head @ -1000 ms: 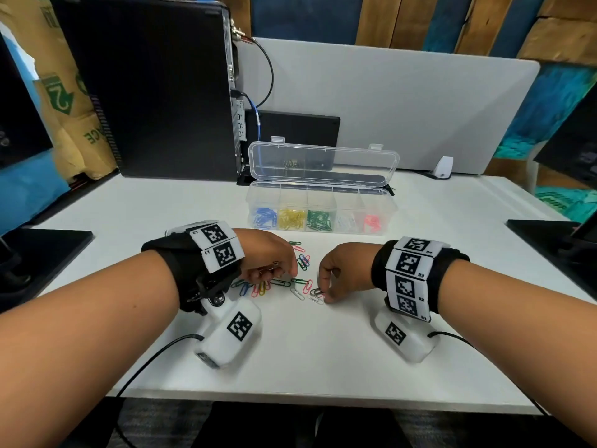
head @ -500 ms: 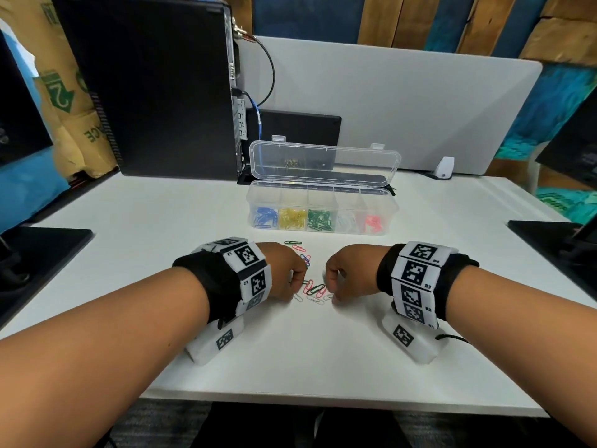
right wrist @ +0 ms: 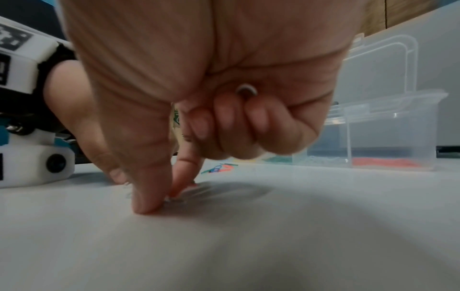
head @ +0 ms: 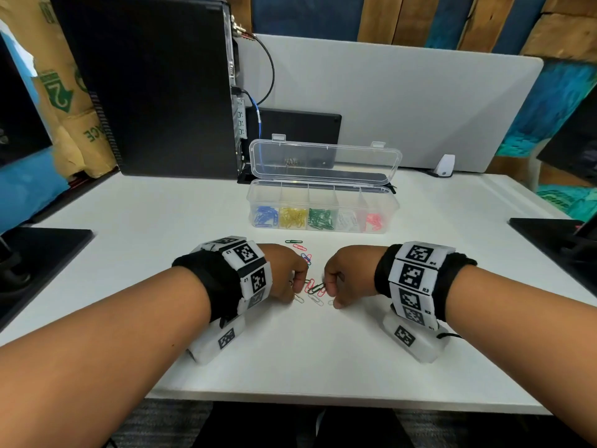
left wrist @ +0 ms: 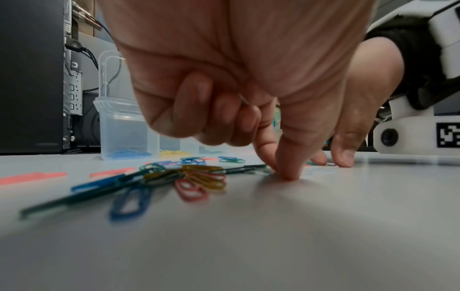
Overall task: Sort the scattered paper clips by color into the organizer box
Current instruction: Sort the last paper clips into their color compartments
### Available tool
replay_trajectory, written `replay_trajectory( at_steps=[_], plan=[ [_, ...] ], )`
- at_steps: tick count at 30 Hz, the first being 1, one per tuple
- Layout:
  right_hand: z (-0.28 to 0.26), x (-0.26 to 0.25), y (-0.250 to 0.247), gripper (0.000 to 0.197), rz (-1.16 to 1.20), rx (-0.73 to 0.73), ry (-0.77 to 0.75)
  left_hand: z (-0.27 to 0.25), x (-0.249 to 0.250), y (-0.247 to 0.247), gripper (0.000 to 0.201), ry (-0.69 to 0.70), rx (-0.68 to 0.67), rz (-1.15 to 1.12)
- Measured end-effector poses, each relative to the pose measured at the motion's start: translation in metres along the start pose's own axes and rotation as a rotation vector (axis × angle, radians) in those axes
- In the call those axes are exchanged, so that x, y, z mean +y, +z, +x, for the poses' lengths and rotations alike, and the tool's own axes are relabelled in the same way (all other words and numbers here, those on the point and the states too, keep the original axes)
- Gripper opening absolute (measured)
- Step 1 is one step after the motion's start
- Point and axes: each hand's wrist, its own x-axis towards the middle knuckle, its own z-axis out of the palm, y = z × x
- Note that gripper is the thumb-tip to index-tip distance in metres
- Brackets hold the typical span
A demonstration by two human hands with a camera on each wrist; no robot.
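Several coloured paper clips [head: 312,287] lie scattered on the white table [head: 323,357] between my hands; the left wrist view shows them as a blue, yellow, red and green pile [left wrist: 191,177]. My left hand [head: 298,286] has thumb and index tips down on the table [left wrist: 282,170], and its curled fingers hold a white clip [left wrist: 243,99]. My right hand [head: 330,294] pinches at a white clip on the table [right wrist: 175,199], with another white clip [right wrist: 246,90] held under its curled fingers. The clear organizer box [head: 323,192] stands open behind, holding blue, yellow, green, white and pink clips.
A black computer tower [head: 151,92] with cables stands at the back left, and a grey partition [head: 403,101] runs behind the box. Black monitor bases sit at the left edge [head: 42,250] and right edge [head: 555,234]. A small white device [head: 445,164] is at the back right.
My left hand has shifted right, toward my right hand, and turned thumb-side down. Both hands now work at the white clips nearest me. The right hand has barely moved.
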Motion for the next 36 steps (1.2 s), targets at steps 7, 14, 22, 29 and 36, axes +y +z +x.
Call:
replay_trajectory(
  at_steps=[7, 14, 22, 29, 36],
  plan=[
    [0.004, 0.005, 0.005, 0.021, 0.056, -0.064, -0.01, 0.004, -0.002, 0.002, 0.021, 0.001, -0.019, 0.011],
    [0.007, 0.017, -0.004, 0.028, 0.459, -0.17, 0.076, -0.005, -0.011, -0.004, 0.005, -0.075, -0.056, -0.05],
    [0.009, 0.034, 0.003, 0.035, 1.013, -0.178, 0.072, -0.014, -0.044, -0.021, 0.027, -0.296, -0.008, -0.905],
    [0.013, 0.031, -0.002, 0.03, 1.169, -0.201, 0.147, -0.02, -0.062, -0.028, 0.029, -0.265, 0.145, -1.337],
    [0.014, 0.024, -0.003, 0.028, 1.232, -0.204, 0.216, -0.023, -0.063, -0.027, 0.038, -0.301, 0.06, -1.454]
  ],
)
